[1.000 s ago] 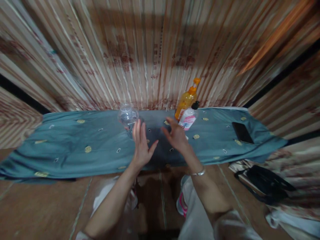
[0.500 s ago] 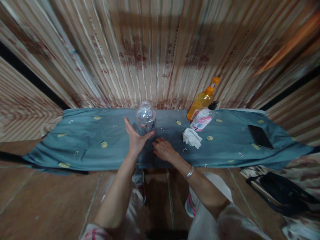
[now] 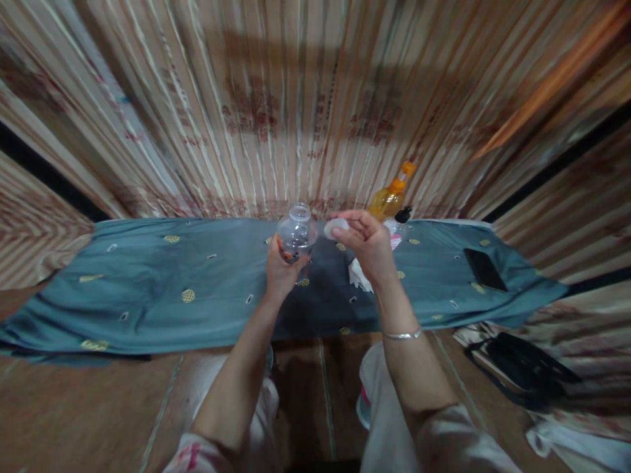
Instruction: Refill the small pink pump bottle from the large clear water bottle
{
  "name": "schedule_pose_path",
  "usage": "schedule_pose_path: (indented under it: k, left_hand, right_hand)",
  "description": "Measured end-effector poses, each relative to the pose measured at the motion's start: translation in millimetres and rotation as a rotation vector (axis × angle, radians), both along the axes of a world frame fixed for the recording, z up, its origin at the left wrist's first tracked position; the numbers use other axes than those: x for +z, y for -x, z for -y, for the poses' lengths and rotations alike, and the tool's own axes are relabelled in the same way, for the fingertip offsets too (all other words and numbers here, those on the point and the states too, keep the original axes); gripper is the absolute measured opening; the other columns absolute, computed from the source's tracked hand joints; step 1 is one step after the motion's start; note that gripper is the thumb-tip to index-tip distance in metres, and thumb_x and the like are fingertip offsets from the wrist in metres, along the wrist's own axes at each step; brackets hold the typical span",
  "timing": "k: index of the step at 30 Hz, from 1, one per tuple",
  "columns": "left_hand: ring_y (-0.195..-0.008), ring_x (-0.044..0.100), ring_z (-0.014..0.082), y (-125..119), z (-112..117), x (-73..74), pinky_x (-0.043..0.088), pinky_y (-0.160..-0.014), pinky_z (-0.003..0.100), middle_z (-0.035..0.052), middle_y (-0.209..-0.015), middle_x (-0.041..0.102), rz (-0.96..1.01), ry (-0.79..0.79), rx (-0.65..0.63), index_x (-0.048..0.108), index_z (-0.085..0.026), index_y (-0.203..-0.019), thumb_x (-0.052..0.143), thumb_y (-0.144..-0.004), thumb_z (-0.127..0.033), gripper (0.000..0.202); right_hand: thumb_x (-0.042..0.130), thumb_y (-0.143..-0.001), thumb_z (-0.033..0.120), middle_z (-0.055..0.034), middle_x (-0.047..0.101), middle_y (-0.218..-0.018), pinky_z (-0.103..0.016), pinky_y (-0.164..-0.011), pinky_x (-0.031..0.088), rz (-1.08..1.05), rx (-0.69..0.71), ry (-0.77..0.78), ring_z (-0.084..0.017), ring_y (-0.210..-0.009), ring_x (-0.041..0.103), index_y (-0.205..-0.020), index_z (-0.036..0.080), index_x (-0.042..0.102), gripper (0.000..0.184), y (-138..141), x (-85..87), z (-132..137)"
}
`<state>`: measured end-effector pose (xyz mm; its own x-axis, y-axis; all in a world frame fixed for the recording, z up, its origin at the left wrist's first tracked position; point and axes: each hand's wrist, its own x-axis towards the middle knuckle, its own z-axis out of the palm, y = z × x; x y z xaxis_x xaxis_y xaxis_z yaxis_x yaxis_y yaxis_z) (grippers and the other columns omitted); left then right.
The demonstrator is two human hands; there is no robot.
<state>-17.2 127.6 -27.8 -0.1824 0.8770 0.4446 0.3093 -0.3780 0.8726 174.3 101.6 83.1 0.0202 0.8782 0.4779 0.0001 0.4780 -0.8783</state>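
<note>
A clear plastic bottle (image 3: 298, 230) with an uncovered mouth stands upright on the blue-green cloth. My left hand (image 3: 283, 269) is wrapped round its lower part, thumb on the near side. To the right of the bottle, my right hand (image 3: 369, 243) pinches a round whitish lid (image 3: 336, 228) between thumb and fingers, held apart from the bottle near the height of its neck. Behind my right hand are an orange pump bottle (image 3: 389, 197) and a white-and-pink bottle with a black top (image 3: 398, 226), both partly hidden. A crumpled white tissue (image 3: 359, 276) lies below that hand.
The patterned cloth (image 3: 148, 282) covers a long narrow table in front of a striped curtain (image 3: 276, 98). A black phone (image 3: 485, 269) lies at the right end. A dark bag (image 3: 525, 368) sits lower right, beyond the table's front edge.
My left hand has closed round the bottle, which now sits slightly further right in view. My right hand has risen from the cloth and moved right, now holding the lid. The view has shifted a little.
</note>
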Motion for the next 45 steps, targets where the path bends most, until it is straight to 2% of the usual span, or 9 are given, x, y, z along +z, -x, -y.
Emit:
schedule_pose_path:
  k: [2,5,11,15,20,28,36,41,45]
  left_hand:
    - [-0.103,0.071,0.0281,-6,11,1.1,0.06,-0.09,0.043,0.0069,-0.113,0.071,-0.007,0.015,-0.003,0.06,-0.021,-0.129,0.096,-0.064,-0.033,0.075]
    - [-0.117,0.069,0.033,-12,32,1.4,0.057,-0.1,0.048,0.01,-0.125,0.071,-0.089,-0.021,-0.014,0.059,-0.023,-0.136,0.097,-0.059,-0.027,0.086]
    - [-0.12,0.069,0.0345,-13,56,4.6,0.057,-0.102,0.05,0.0123,-0.131,0.07,-0.176,-0.033,-0.043,0.058,-0.023,-0.142,0.093,-0.065,-0.024,0.084]
    - [-0.118,0.069,0.0343,-11,54,5.0,0.058,-0.1,0.05,0.0107,-0.128,0.071,-0.15,0.001,-0.031,0.058,-0.024,-0.142,0.093,-0.064,-0.024,0.086]
    - [-0.117,0.069,0.0335,-8,50,2.7,0.058,-0.1,0.05,0.0097,-0.125,0.071,-0.139,0.008,-0.01,0.058,-0.024,-0.141,0.094,-0.063,-0.023,0.085]
    - [-0.124,0.066,0.0354,-9,52,3.8,0.056,-0.103,0.052,0.0137,-0.135,0.067,-0.274,-0.077,-0.028,0.053,-0.023,-0.144,0.092,-0.067,-0.022,0.087]
    - [-0.126,0.064,0.0373,-15,52,3.0,0.053,-0.107,0.054,0.0146,-0.136,0.067,-0.367,-0.116,-0.045,0.051,-0.022,-0.146,0.092,-0.068,-0.021,0.088]
    - [-0.127,0.063,0.0376,-17,52,-1.0,0.051,-0.108,0.054,0.0159,-0.139,0.066,-0.406,-0.145,-0.047,0.049,-0.021,-0.147,0.091,-0.07,-0.021,0.088]
    - [-0.126,0.063,0.038,-18,53,-2.4,0.05,-0.109,0.055,0.0166,-0.139,0.066,-0.44,-0.17,-0.057,0.049,-0.02,-0.148,0.091,-0.07,-0.023,0.088]
  right_hand:
    - [0.085,-0.076,0.07,-0.0078,0.08,-0.124,-0.041,-0.097,0.065,-0.043,-0.088,-0.036,-0.023,-0.11,0.078,-0.11,0.026,0.07,0.058,-4,7.4,1]
    - [0.074,-0.085,0.072,-0.009,0.078,-0.13,-0.043,-0.101,0.064,-0.005,-0.134,-0.061,-0.024,-0.118,0.076,-0.122,0.028,0.069,0.057,-6,10.3,3]
    - [0.08,-0.081,0.069,-0.0046,0.083,-0.108,-0.04,-0.092,0.066,0.006,-0.073,-0.04,-0.022,-0.098,0.079,-0.107,0.026,0.074,0.05,8,0.3,8]
    - [0.081,-0.082,0.067,-0.0036,0.082,-0.106,-0.037,-0.092,0.065,0.062,-0.099,-0.049,-0.021,-0.098,0.078,-0.106,0.025,0.073,0.049,13,-5.7,15]
    - [0.077,-0.091,0.057,-0.0046,0.081,-0.113,-0.04,-0.102,0.06,0.353,-0.232,-0.151,-0.023,-0.107,0.075,-0.115,0.026,0.074,0.04,2,-2.8,26]
    - [0.076,-0.094,0.037,-0.0074,0.082,-0.115,-0.037,-0.085,0.064,0.621,-0.203,-0.138,-0.022,-0.093,0.077,-0.128,0.025,0.076,0.037,-20,19.3,45]
    - [0.076,-0.09,0.023,-0.0068,0.079,-0.131,-0.044,-0.105,0.06,0.787,-0.163,-0.161,-0.026,-0.115,0.076,-0.13,0.029,0.076,0.04,-31,29.8,55]
    - [0.076,-0.092,0.023,-0.0097,0.081,-0.124,-0.042,-0.101,0.06,0.894,-0.18,-0.138,-0.027,-0.111,0.077,-0.128,0.023,0.077,0.036,-34,35.2,59]
    - [0.079,-0.093,0.029,-0.0096,0.083,-0.106,-0.035,-0.088,0.059,0.997,-0.253,-0.082,-0.026,-0.095,0.078,-0.117,0.019,0.078,0.026,-31,39.4,62]
